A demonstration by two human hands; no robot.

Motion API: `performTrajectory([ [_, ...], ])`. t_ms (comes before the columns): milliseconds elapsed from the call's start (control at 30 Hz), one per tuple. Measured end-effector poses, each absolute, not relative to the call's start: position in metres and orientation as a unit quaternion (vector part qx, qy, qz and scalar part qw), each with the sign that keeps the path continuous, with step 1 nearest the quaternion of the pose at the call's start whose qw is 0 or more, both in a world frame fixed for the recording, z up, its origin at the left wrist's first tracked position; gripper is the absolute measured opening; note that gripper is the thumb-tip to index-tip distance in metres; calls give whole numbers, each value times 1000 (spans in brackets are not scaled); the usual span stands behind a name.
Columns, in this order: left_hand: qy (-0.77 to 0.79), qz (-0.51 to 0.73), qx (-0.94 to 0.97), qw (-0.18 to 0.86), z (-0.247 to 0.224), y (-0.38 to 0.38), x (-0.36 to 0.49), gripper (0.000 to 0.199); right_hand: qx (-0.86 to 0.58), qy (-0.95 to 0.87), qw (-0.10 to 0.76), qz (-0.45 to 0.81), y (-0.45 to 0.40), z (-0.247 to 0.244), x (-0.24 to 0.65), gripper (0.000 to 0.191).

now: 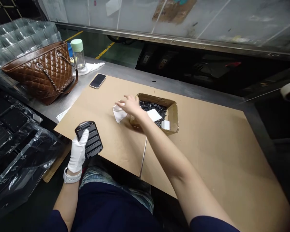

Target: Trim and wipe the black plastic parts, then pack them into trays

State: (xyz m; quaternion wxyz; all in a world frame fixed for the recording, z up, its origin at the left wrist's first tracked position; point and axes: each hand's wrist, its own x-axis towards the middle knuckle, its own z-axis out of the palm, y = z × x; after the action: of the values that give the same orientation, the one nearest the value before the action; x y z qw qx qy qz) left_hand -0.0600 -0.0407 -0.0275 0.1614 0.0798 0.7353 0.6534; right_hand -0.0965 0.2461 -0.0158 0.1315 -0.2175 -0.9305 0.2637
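A white-gloved left hand [77,151] grips, fingers closed, a black ribbed panel [94,145] left of a cardboard box [172,111]; it looks light and stiff, best held by its edges. The bare right hand [130,105], fingers open, hovers by the box over white paper [119,114].

My right arm [174,167] stretches far out ahead of me, nearly straight, bare from the wrist up to a dark navy sleeve [209,224] near the elbow. My right hand [131,106] is bare and turned back upward, the wrist bent slightly, with the fingers [120,104] loosely spread and pointing left. My left arm [66,199] is held closer in, its forearm rising from a matching left sleeve [54,220]. My left hand [77,151] wears a white fabric glove [78,153], its fingers [84,137] pressed together and closed in a grip. A white watch strap [72,176] circles my left wrist just below the glove's cuff.
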Motion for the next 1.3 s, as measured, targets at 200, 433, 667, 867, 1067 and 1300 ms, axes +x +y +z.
performTrajectory([
  [200, 771, 564, 213, 206, -25, -13, -42, 37, -323, -920, 80, 205, 317, -21, -7, 40],
  [433, 790, 488, 288, 234, -25, 4, -19, 29, -327, -911, 165, 191, 292, -33, 21, 50],
  [667, 828, 416, 343, 157, -16, 6, -19, 27, -78, -870, 172, 456, 182, -17, 55, 39],
  [867, 839, 355, 391, 129, -19, -2, -23, 36, -75, -896, 185, 397, 173, -21, 59, 22],
  [1067, 833, 364, 377, 177, -12, -1, -16, 30, 4, -864, 268, 426, 164, -9, 55, 66],
  [1300, 843, 350, 361, 188, -2, 1, -13, 28, -25, -848, 287, 445, 136, -17, 51, 24],
])
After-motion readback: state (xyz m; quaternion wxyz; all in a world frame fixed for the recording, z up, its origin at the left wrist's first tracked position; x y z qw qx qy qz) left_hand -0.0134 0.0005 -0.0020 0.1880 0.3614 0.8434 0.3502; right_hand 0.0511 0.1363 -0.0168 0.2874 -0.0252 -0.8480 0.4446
